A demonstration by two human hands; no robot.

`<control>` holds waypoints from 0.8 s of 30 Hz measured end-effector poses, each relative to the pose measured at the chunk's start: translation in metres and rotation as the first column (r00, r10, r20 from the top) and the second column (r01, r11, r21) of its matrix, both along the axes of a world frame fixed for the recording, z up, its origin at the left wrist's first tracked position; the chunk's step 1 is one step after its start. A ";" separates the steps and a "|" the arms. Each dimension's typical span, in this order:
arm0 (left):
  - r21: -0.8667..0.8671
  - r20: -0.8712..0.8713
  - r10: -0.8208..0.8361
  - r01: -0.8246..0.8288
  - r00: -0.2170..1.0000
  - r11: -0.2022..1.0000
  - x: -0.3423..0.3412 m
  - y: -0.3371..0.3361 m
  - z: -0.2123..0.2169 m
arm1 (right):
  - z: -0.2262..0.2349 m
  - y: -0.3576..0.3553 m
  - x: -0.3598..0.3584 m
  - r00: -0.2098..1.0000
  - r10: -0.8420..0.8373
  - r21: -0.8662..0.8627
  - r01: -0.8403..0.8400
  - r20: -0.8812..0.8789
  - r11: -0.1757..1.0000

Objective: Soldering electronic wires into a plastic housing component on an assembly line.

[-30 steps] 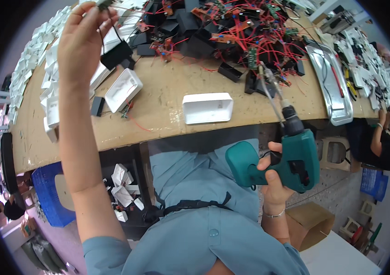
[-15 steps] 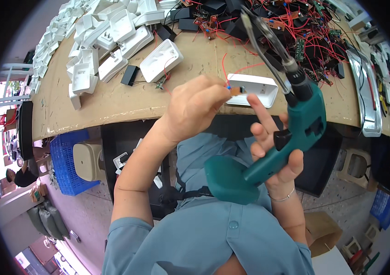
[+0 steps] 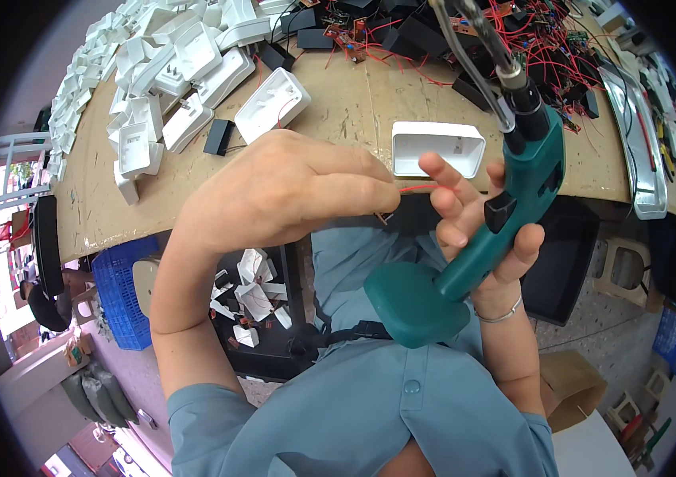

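Mid-frame, the left hand [image 3: 290, 191] pinches a red wire [image 3: 417, 188]; the right hand [image 3: 481, 230] grips a green drill [image 3: 505, 207] (tip toward the top), below a white shell [image 3: 437, 149].

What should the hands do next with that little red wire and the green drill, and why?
Probably lower the pinched part toward the open white casing on the bench. The left hand pinches a small part with a red wire in mid-air, the right hand grips the green electric screwdriver tilted up, and the casing sits open just ahead.
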State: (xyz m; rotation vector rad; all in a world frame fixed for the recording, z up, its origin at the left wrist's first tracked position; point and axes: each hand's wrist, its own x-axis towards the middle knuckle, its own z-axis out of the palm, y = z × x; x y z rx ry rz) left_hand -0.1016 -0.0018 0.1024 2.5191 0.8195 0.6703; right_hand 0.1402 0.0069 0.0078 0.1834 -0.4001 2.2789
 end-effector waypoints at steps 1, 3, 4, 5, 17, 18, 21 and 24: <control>0.015 0.058 -0.012 0.011 0.998 1.000 0.001 0.003 -0.002 | -0.004 -0.004 0.004 1.000 -0.006 -0.009 0.006 0.013 1.000; 0.005 0.108 0.003 -0.003 0.994 1.000 0.001 0.006 -0.012 | -0.010 -0.012 0.009 0.999 -0.015 -0.020 0.016 0.030 1.000; -0.006 0.152 0.024 -0.023 0.988 1.000 0.001 0.006 -0.015 | -0.012 -0.018 0.011 0.998 -0.039 -0.027 0.040 0.043 0.999; -0.010 0.153 0.024 -0.022 0.988 1.000 0.000 0.007 -0.016 | -0.012 -0.022 0.012 0.996 -0.062 -0.035 0.064 0.056 0.997; -0.378 0.223 0.381 -0.281 0.897 0.882 0.006 0.000 -0.011 | -0.012 -0.034 0.013 0.982 -0.102 0.038 0.097 0.158 0.995; -0.392 0.259 0.389 -0.272 0.884 0.879 0.009 0.001 -0.009 | -0.013 -0.034 0.014 0.982 -0.108 0.051 0.101 0.157 0.994; -0.296 0.000 0.272 -0.260 0.962 0.919 0.007 0.008 0.010 | -0.012 -0.030 0.018 0.977 -0.141 0.063 0.133 0.157 0.989; -0.278 -0.101 0.171 -0.193 0.980 0.941 0.003 0.011 0.022 | -0.010 -0.028 0.022 0.976 -0.174 0.048 0.169 0.127 0.984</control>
